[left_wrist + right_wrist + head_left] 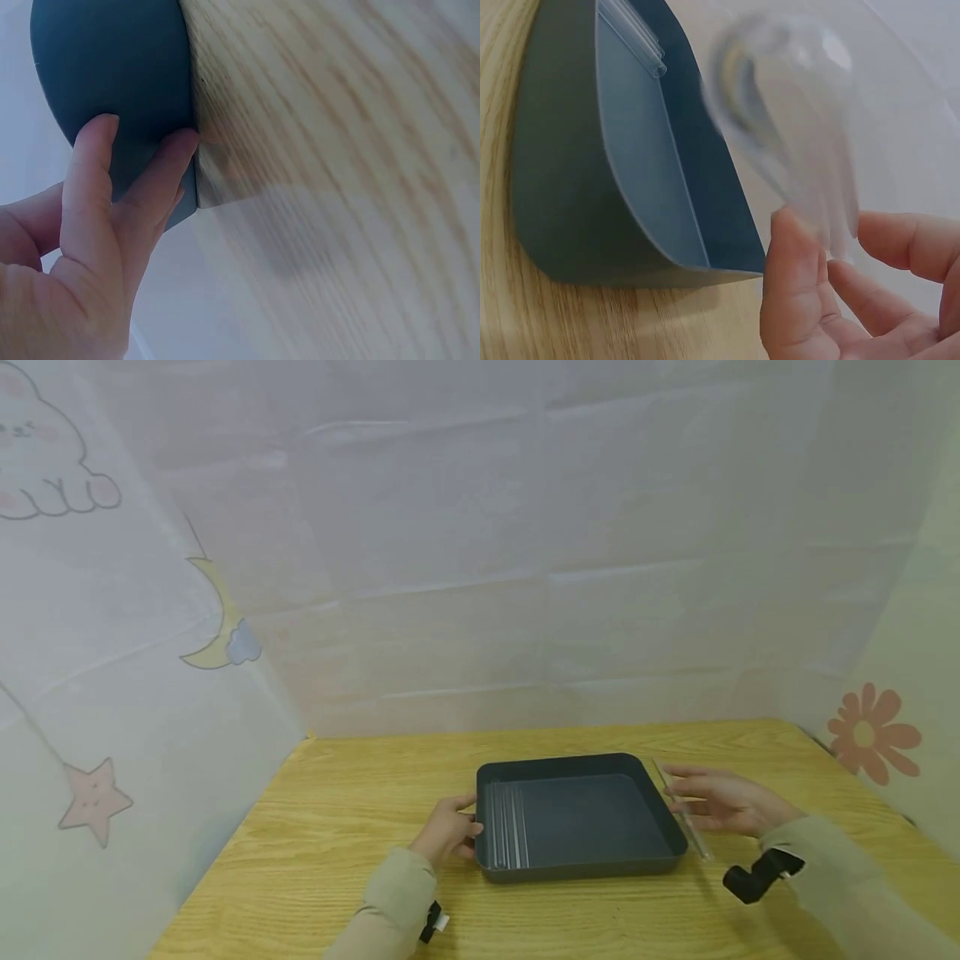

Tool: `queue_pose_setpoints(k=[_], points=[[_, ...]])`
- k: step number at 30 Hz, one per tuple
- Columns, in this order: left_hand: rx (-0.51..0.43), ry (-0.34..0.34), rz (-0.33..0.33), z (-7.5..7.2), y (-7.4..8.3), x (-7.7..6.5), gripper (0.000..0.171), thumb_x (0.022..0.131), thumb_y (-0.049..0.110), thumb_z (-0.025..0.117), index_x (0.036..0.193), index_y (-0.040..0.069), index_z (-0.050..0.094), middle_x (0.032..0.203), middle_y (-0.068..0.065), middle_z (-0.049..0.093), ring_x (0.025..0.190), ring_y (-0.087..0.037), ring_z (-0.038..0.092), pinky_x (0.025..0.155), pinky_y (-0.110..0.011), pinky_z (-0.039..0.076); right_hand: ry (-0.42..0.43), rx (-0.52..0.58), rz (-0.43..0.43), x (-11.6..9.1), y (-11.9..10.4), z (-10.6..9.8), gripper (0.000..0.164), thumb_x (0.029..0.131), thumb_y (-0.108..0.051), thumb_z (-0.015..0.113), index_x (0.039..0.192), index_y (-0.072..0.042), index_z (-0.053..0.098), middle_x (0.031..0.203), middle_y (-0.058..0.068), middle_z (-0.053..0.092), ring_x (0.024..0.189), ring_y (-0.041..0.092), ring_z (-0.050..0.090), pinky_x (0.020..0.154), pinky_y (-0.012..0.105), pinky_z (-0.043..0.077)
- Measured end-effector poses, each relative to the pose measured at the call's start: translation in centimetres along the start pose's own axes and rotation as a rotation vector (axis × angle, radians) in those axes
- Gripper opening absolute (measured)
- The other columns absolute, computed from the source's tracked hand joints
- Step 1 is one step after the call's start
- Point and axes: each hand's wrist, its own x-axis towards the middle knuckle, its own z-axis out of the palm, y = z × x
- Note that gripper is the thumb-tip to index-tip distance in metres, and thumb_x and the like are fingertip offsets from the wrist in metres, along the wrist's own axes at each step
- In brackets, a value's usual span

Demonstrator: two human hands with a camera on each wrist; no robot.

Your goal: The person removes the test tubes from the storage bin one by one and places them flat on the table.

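A dark grey rectangular tray (585,867) lies on the table. Inside it, along the left side, several clear tubes (512,827) lie next to one another. My left hand (444,831) is at the tray's left end, and in the left wrist view its fingertips (180,142) touch the outer wall with fairly straight fingers. Just off the tray's right edge, my right hand (723,802) pinches another clear tube (692,835) between thumb and fingers, above the table. That tube's near end (802,82) looms large and blurred in the right wrist view.
The wood-grain table (360,793) extends around the tray on all sides. Behind it hangs a pale, creased sheet (450,568), and side sheets carry a moon, a star (96,802) and a flower (873,733). Both wrists wear black camera mounts (761,875).
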Motion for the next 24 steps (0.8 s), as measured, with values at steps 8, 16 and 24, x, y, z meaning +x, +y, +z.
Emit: queue_pose_setpoints(k=[8, 16, 24], points=[[-0.055, -0.030, -0.005, -0.5, -0.2, 0.0, 0.058, 0.091, -0.011, 0.057, 0.146, -0.004, 0.039, 0.121, -0.029, 0.060, 0.072, -0.022, 0.066, 0.048, -0.024, 0.050, -0.021, 0.048, 0.008, -0.7, -0.2, -0.9, 0.027, 0.100, -0.012, 0.054, 0.103, -0.037, 0.062, 0.106, -0.001, 0.059, 0.097, 0.018, 0.060, 0.080, 0.031, 0.053], [-0.065, -0.030, -0.017, -0.6, -0.3, 0.1, 0.058, 0.091, -0.011, 0.057, 0.146, -0.003, 0.040, 0.119, -0.028, 0.061, 0.072, -0.021, 0.066, 0.047, -0.022, 0.048, 0.039, 0.031, 0.018, -1.1, 0.2, -2.1, 0.026, 0.101, -0.013, 0.054, 0.104, -0.038, 0.060, 0.107, -0.004, 0.059, 0.099, 0.017, 0.060, 0.078, 0.031, 0.053], [-0.055, -0.019, -0.017, -0.5, -0.2, 0.0, 0.058, 0.090, -0.012, 0.057, 0.145, -0.004, 0.040, 0.119, -0.030, 0.060, 0.074, -0.022, 0.067, 0.048, -0.022, 0.050, 0.042, 0.073, 0.025, -1.1, 0.6, -2.8, 0.028, 0.100, -0.014, 0.055, 0.097, -0.041, 0.064, 0.103, -0.005, 0.062, 0.096, 0.017, 0.062, 0.077, 0.029, 0.055]])
